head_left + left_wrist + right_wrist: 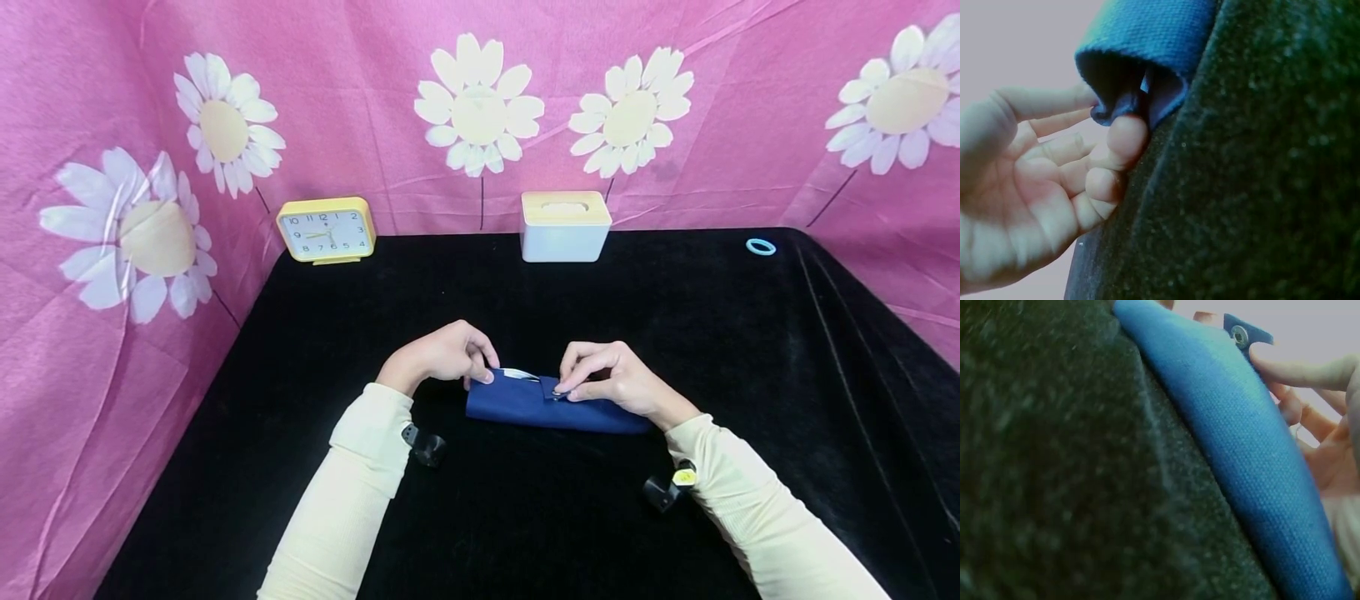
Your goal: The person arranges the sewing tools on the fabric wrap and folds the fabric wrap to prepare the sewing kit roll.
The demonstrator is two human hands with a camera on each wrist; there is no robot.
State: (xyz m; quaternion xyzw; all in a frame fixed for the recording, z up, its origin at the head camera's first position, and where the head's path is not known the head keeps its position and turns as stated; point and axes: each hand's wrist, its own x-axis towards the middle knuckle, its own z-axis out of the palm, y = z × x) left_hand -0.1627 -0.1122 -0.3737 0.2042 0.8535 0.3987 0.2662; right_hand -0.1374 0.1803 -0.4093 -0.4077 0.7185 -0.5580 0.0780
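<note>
A rolled or folded blue cloth pouch [517,408] lies lengthwise on the black cloth. My left hand [450,354] pinches its upper left corner; in the left wrist view, the fingers of that hand [1035,181] are at the pouch's open, hollow end [1147,31]. With thumb and fingertips, my right hand [611,379] holds a small blue tab [549,385] near the middle of the pouch. A round metal snap [1239,336] shows on that tab in the right wrist view. Something white [517,374] peeks out along the top edge, its kind unclear.
Behind the pouch stand a yellow alarm clock [326,232] at the left and a white box with a pale lid [566,237] in the middle. A light blue ring [761,247] lies at the far right. Pink flowered cloth hangs behind and beside the black-covered table [525,525].
</note>
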